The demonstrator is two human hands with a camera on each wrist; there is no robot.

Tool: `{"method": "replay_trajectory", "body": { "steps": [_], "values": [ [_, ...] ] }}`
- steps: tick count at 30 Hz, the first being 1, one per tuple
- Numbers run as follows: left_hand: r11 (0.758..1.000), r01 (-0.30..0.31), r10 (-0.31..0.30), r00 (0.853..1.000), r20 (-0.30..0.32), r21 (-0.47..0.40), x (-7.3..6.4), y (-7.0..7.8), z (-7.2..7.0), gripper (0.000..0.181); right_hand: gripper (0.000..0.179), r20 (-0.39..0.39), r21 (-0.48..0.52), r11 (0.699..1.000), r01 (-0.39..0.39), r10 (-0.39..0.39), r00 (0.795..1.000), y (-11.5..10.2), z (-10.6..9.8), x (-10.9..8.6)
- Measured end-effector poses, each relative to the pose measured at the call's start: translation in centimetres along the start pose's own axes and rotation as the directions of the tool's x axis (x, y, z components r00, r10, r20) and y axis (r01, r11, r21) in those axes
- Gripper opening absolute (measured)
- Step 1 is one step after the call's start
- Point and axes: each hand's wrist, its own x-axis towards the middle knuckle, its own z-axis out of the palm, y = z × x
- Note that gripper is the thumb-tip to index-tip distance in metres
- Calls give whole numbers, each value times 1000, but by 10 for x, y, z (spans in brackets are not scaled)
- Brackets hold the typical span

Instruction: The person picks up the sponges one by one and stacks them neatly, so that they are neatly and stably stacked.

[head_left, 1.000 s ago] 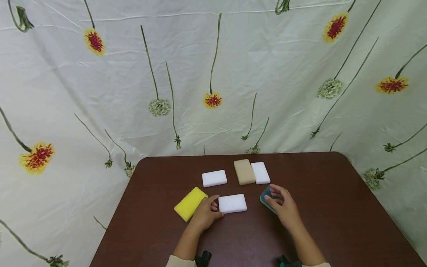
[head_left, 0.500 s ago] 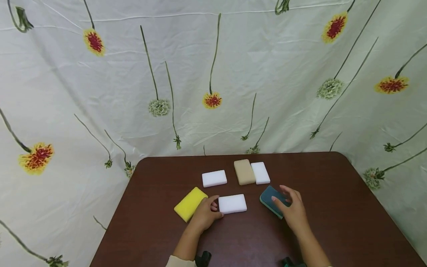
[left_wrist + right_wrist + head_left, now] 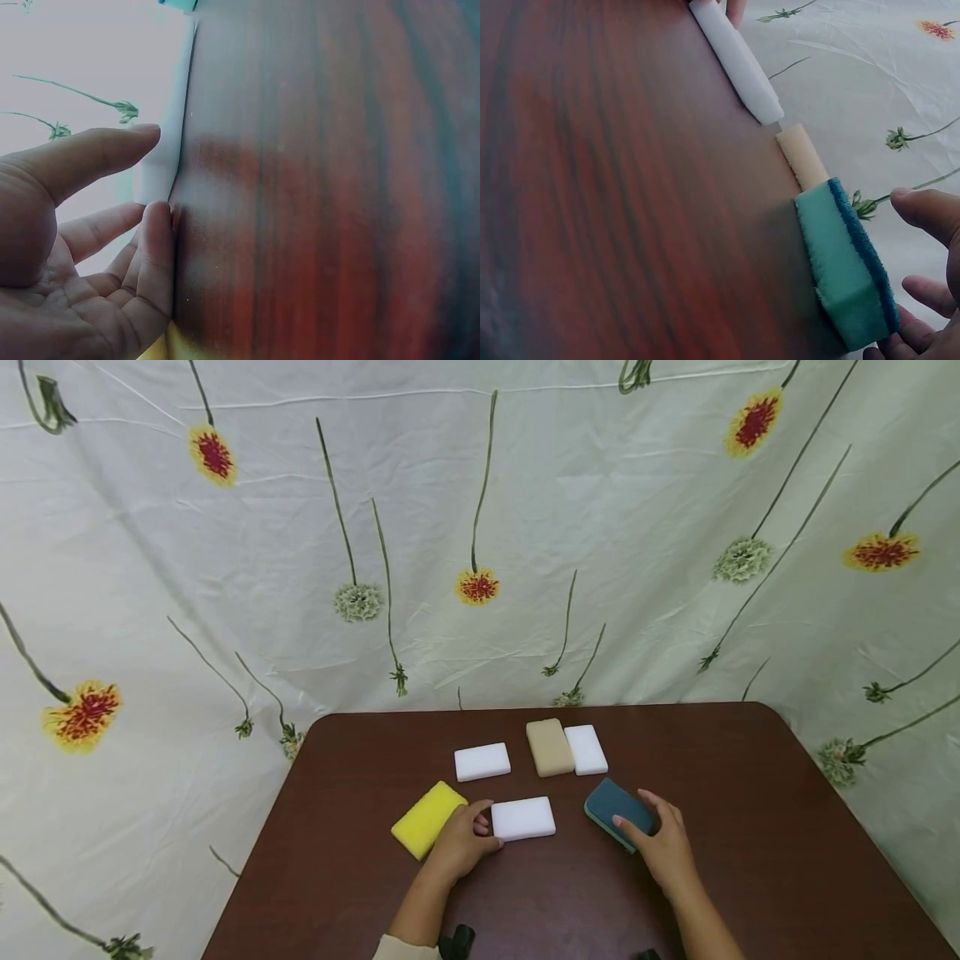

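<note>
My left hand (image 3: 460, 842) lies at the left end of a white melamine sponge (image 3: 523, 818), its thumb and forefinger by the two left corners. In the left wrist view its thumb stands apart from loosely bent fingers (image 3: 154, 259); a firm grip does not show. My right hand (image 3: 667, 843) is beside the right end of a scouring sponge (image 3: 618, 814), teal pad up and green foam below. The right wrist view shows its thumb away from the sponge and its lower fingers close to the end; contact is unclear. A yellow sponge (image 3: 426, 818) lies left of the left hand.
Farther back on the dark brown table (image 3: 750, 827) are another white block (image 3: 482, 762), a beige sponge (image 3: 550, 747) and a third white block (image 3: 587, 749) against the beige one. A flower-printed cloth (image 3: 420, 527) hangs behind the table.
My right hand has drawn back to the right from over the scouring sponge to its right end, uncovering its top. The left hand and the sponges stay put.
</note>
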Motion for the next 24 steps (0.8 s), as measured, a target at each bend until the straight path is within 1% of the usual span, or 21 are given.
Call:
{"method": "replay_trajectory", "body": {
  "steps": [4,9,12,16,24],
  "values": [
    [1000,-4,4,1000,-3,5,0,0,-1,63,92,35,-36,999,-21,22,999,3,3,0],
    [1000,-13,13,1000,-2,20,0,0,-2,63,94,61,-75,997,-19,23,998,5,6,0],
    [1000,-9,9,1000,-2,19,0,0,-2,63,95,73,-99,995,-12,19,997,7,7,-1],
    [1000,-3,3,1000,-2,19,1,0,-2,62,95,77,-119,993,-7,16,997,8,8,-2],
    [1000,-11,11,1000,-3,8,1,-2,-1,62,93,68,-142,990,14,-5,998,7,9,-2]
  ]
}}
